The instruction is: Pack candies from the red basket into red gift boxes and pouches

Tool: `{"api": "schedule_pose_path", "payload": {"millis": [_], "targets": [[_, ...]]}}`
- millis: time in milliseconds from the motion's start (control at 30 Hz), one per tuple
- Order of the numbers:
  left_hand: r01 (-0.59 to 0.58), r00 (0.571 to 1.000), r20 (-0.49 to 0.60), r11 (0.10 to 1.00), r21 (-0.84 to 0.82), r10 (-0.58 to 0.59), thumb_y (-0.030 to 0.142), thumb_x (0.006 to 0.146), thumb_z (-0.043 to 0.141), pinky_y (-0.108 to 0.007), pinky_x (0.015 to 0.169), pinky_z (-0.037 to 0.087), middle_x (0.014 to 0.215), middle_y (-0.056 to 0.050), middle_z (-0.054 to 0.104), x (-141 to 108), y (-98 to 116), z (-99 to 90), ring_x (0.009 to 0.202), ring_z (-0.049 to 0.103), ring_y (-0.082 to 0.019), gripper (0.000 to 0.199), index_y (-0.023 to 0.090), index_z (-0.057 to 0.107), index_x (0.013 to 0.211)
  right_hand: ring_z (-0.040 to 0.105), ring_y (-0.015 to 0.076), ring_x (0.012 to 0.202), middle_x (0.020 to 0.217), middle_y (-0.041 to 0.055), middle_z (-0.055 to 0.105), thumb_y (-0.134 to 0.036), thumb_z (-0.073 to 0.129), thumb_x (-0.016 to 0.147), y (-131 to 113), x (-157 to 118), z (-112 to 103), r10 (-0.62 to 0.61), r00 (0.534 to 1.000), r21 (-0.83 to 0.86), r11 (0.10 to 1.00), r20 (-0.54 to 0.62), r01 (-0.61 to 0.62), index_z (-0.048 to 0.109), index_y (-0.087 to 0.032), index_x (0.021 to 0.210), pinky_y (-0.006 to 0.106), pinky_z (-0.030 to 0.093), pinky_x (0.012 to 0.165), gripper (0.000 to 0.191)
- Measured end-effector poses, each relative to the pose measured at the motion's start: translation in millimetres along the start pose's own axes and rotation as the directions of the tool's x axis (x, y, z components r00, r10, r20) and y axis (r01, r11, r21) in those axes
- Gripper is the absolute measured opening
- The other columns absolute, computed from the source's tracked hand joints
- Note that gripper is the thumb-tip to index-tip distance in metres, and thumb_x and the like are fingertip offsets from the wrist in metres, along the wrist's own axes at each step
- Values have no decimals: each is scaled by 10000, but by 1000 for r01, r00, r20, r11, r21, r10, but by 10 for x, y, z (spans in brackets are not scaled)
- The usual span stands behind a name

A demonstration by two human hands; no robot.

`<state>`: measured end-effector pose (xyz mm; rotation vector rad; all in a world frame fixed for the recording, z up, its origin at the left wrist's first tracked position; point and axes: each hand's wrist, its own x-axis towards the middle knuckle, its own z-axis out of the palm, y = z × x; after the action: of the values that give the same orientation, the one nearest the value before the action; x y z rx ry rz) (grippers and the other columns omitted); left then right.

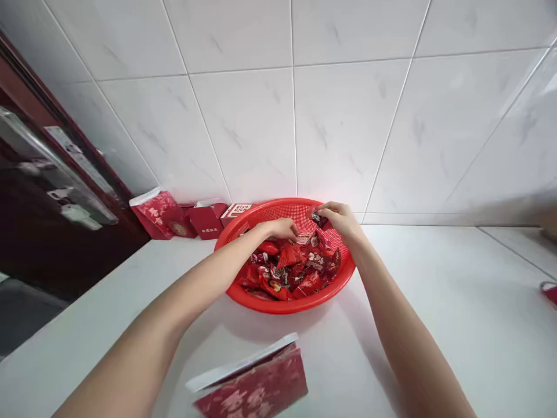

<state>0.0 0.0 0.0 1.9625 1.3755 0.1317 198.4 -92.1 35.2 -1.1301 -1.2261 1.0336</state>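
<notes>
A red plastic basket (290, 306) with mesh sides holds a heap of wrapped candies (291, 255), mostly red with some dark ones. My left hand (282, 228) reaches into it over the heap, fingers curled downward and closed. Its fingertips meet a pale pink-and-red wrapper; what they hold is partly hidden. At the basket's back right rim, my right hand (340, 220) pinches a small dark-and-red wrapped candy (319, 219) between thumb and fingers, raised above the others. In front of the basket stands a dark red gift box (261, 386) with white lettering, its top apparently open.
Several red boxes (208, 222) line the wall left of the basket. White tiles (243, 128) rise behind the white tabletop (435, 302). On the left is a dark door (39, 232) with a metal handle and keys. A red item (550, 293) lies at the right edge.
</notes>
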Motion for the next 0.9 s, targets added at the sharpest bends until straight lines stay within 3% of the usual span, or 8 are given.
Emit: {"api": "schedule_pose_path", "payload": {"millis": [133, 267, 433, 600, 700, 900], "targets": [[-7, 998, 63, 1000, -5, 7, 172, 632, 791, -241, 627, 390, 580, 51, 645, -12, 47, -17, 697, 569, -168, 173, 191, 750, 799, 621, 140, 649, 711, 44, 727, -164, 647, 693, 6, -8, -7, 4, 1000, -3, 1000, -1, -4, 675, -167, 668, 211, 481, 525, 37], [-6, 993, 120, 1000, -3, 7, 151, 584, 779, -256, 577, 385, 570, 54, 640, -41, 135, -12, 591, 558, -157, 341, 172, 771, 924, 570, 120, 568, 650, 23, 693, -159, 631, 702, 3, 5, -1, 8, 1000, -7, 1000, -24, -9, 663, -170, 662, 216, 441, 494, 53], [-66, 984, 161, 993, -102, 82, 112, 585, 757, -258, 659, 463, 707, 34, 725, -75, 222, 32, 696, 642, -172, 490, 189, 751, 1069, 543, 114, 530, 580, -9, 638, -163, 608, 709, 3, 26, 9, 6, 999, 8, 1000, -54, -5, 647, -178, 663, 228, 428, 501, 62], [-159, 973, 113, 937, -311, 202, 115, 589, 801, -303, 732, 513, 663, 36, 680, -98, 227, -21, 705, 658, -180, 472, 178, 737, 1053, 583, 130, 590, 629, -3, 656, -183, 602, 710, 17, 33, 7, 0, 998, 23, 1000, -69, 2, 659, -180, 689, 240, 454, 540, 60], [-223, 962, 51, 878, -424, 269, 99, 609, 793, -324, 801, 532, 735, 18, 706, -131, 233, -116, 739, 669, -162, 432, 158, 731, 1032, 571, 126, 580, 614, -11, 642, -182, 599, 707, 28, 39, 6, 3, 997, 30, 1000, -71, -1, 657, -180, 678, 240, 453, 544, 65], [-263, 956, -26, 810, -524, 293, 28, 612, 688, -289, 821, 525, 793, 2, 741, -219, 284, -240, 752, 674, -133, 435, 152, 735, 1026, 568, 129, 572, 618, -9, 649, -181, 607, 698, 33, 40, 1, 17, 998, 50, 999, -63, -14, 648, -184, 673, 241, 457, 530, 48]]}}
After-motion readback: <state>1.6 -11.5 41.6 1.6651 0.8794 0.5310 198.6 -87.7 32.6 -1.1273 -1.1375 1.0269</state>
